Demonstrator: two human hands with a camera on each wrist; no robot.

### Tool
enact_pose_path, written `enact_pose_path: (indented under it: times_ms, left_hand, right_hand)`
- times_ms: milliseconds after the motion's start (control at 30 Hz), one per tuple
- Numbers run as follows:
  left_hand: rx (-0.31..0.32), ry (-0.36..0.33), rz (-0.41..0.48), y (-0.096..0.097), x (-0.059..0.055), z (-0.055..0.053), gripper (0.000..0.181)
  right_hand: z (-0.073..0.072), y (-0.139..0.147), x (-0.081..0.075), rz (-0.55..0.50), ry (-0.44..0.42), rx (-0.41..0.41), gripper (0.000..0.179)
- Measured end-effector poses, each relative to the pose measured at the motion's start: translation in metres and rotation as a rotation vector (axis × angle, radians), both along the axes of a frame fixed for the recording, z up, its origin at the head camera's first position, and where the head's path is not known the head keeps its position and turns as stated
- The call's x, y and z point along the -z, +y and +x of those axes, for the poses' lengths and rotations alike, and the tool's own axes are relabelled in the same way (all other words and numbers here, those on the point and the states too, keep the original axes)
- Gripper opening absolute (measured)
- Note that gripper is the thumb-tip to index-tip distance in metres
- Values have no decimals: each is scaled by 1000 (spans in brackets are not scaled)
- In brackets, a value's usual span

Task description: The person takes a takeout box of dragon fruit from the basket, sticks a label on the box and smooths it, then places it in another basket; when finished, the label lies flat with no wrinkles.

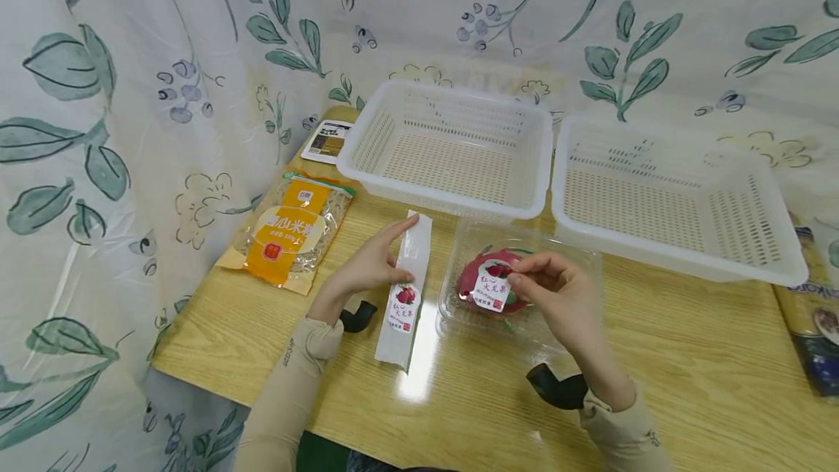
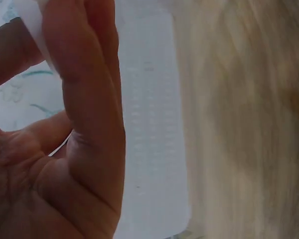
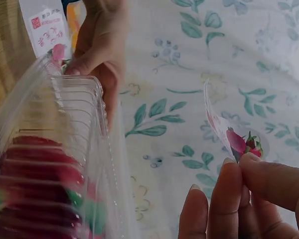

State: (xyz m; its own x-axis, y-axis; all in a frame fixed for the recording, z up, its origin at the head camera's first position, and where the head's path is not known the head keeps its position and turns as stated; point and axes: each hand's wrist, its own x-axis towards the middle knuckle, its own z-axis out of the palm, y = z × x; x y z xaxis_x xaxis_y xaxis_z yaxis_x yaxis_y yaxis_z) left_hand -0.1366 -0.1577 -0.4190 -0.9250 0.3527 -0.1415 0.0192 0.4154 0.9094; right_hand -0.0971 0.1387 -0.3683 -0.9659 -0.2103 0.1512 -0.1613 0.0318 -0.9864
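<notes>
My right hand (image 1: 558, 301) pinches a peeled dragon fruit label (image 1: 490, 296) between thumb and forefinger. The label overlaps the red dragon fruit (image 1: 467, 277) in the head view; the right wrist view shows it (image 3: 218, 124) edge-on, bent, beside the box. The fruit lies inside a clear plastic clamshell box (image 1: 557, 333). Left of that box, my left hand (image 1: 367, 266) holds a white label strip (image 1: 392, 347), thumb on top and forefinger stretched along it. One printed label remains on the strip, below the thumb. In the left wrist view, the hand's (image 2: 92, 114) fingers bend beside the strip's white edge.
Two white perforated baskets (image 1: 452, 199) (image 1: 682, 257) stand along the back. A yellow food bag (image 1: 288, 231) lies at left, with a flat white packet (image 1: 328, 140) behind it. Another bag (image 1: 809, 312) sits at the right edge. Floral curtain (image 1: 216, 93) hangs around the wooden table (image 1: 688, 355).
</notes>
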Motion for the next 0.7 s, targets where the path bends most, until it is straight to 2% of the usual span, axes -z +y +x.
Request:
enact_pose_path:
  times_ms: [67, 200, 333, 467, 600, 700]
  left_hand:
    - [21, -16, -55, -1, 4, -6, 96]
    - [53, -18, -182, -1, 10, -14, 92]
    - [67, -2, -282, 1, 15, -19, 88]
    - [46, -2, -382, 2, 15, -19, 81]
    - [-18, 49, -523, 7, 6, -18, 72]
    - [-80, 112, -626, 18, -11, -13, 67]
  right_hand:
    - [-5, 8, -1, -38, -24, -27, 19]
    - [-17, 21, -5, -85, -96, -57, 16]
    - [-29, 34, -8, -61, -190, -113, 11]
    - [-43, 46, -8, -29, -327, -212, 11]
    - [-54, 56, -6, 14, -429, -280, 9]
    - [-59, 59, -4, 54, -451, -308, 9]
